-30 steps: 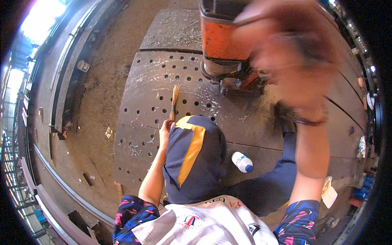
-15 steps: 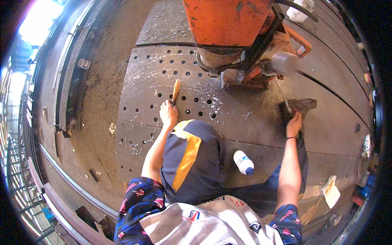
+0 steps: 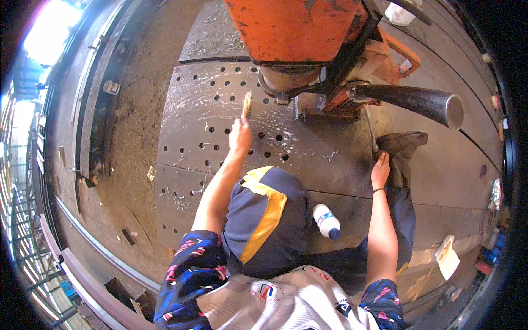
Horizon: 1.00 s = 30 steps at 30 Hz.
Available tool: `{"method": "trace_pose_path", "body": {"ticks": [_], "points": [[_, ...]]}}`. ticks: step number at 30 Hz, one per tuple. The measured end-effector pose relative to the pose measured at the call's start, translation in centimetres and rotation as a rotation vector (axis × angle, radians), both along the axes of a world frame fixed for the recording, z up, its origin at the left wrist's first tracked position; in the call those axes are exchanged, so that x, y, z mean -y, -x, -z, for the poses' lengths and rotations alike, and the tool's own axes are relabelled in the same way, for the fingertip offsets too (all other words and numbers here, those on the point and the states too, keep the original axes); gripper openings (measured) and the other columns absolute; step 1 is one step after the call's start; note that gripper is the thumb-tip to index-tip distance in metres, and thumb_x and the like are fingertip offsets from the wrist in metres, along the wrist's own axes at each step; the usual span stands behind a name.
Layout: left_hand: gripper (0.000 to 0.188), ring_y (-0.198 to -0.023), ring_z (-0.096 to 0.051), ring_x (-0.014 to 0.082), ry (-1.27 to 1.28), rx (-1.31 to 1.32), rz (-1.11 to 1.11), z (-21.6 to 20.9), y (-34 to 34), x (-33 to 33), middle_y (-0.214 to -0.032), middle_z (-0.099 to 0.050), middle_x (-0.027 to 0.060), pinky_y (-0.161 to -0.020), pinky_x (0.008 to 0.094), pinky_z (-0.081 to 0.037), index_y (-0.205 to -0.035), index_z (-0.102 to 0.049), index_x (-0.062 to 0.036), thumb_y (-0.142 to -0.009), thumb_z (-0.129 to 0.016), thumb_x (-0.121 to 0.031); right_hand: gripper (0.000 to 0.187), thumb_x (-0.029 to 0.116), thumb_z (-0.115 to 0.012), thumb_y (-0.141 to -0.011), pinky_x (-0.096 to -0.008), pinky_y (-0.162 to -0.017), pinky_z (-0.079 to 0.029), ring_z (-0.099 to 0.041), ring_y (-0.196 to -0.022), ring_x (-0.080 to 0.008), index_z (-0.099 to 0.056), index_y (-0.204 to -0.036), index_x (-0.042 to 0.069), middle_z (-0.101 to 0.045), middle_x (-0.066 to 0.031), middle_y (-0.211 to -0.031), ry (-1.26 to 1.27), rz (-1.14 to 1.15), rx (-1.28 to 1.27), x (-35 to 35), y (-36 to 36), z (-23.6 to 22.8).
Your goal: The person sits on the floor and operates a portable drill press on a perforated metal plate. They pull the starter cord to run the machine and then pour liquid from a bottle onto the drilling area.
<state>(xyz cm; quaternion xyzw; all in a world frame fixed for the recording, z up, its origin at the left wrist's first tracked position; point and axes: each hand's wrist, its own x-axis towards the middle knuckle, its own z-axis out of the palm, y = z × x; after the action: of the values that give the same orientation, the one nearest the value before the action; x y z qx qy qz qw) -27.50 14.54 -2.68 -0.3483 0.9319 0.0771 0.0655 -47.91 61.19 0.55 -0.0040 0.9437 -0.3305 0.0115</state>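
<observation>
Nearest, below the camera, a navy cap with a yellow stripe and a plastic water bottle lying on the steel plate just right of it. Farther out on the right, the right hand rests on a dark cloth; whether its fingers are closed cannot be told. To the left and farther, the left hand is closed around a small brush, bristles up over the perforated steel plate. Beyond stands an orange machine with a dark steel bar jutting right.
</observation>
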Motion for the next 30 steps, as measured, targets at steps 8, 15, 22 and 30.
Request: {"method": "trace_pose_path", "body": {"ticks": [8,15,22,30], "points": [[0.069,-0.127,-0.045,0.0351,-0.025,-0.212,0.133,-2.2,-0.6,0.0,-0.136,-0.049,0.0165,-0.109,0.0529,-0.033,-0.145,-0.041,-0.0067,-0.086,-0.067,-0.03,0.061,0.045,-0.061,-0.096,-0.0461,-0.102,-0.041,-0.052,-0.121,-0.0415,-0.05,-0.131,-0.004,-0.056,-0.0254,-0.129,-0.041,-0.157,-0.28,3.9,-1.8,-1.8],[0.063,-0.143,-0.027,0.0444,-0.011,-0.262,0.343,1.8,7.7,-3.7,-0.152,-0.036,0.0246,-0.118,0.0598,-0.016,-0.141,-0.052,-0.0155,-0.092,-0.057,-0.054,0.072,0.044,-0.068,-0.091,-0.0463,-0.104,-0.04,-0.052,-0.119,-0.0428,-0.045,-0.134,-0.009,-0.054,-0.0283,-0.128,-0.128,-0.103,-0.126,3.6,-1.4,-1.3],[0.054,-0.144,-0.024,0.0431,0.133,-0.289,0.383,2.9,9.8,-2.6,-0.152,-0.036,0.0253,-0.119,0.0615,-0.008,-0.108,-0.075,-0.013,-0.093,-0.051,-0.059,0.065,0.043,-0.067,-0.092,-0.0467,-0.102,-0.041,-0.052,-0.117,-0.0444,-0.048,-0.129,-0.007,-0.055,-0.0285,-0.127,-0.169,-0.088,-0.14,3.9,-1.6,-1.3],[0.083,-0.146,-0.022,0.0433,0.057,-0.378,0.079,-1.9,1.0,-2.9,-0.16,-0.022,0.0244,-0.119,0.0544,-0.018,-0.156,-0.026,-0.011,-0.091,-0.064,-0.045,0.069,0.04,-0.06,-0.097,-0.0429,-0.11,-0.037,-0.047,-0.13,-0.0431,-0.04,-0.14,-0.01,-0.049,-0.0309,-0.139,-0.193,-0.213,0.081,1.3,0.1,-2.6]]}}
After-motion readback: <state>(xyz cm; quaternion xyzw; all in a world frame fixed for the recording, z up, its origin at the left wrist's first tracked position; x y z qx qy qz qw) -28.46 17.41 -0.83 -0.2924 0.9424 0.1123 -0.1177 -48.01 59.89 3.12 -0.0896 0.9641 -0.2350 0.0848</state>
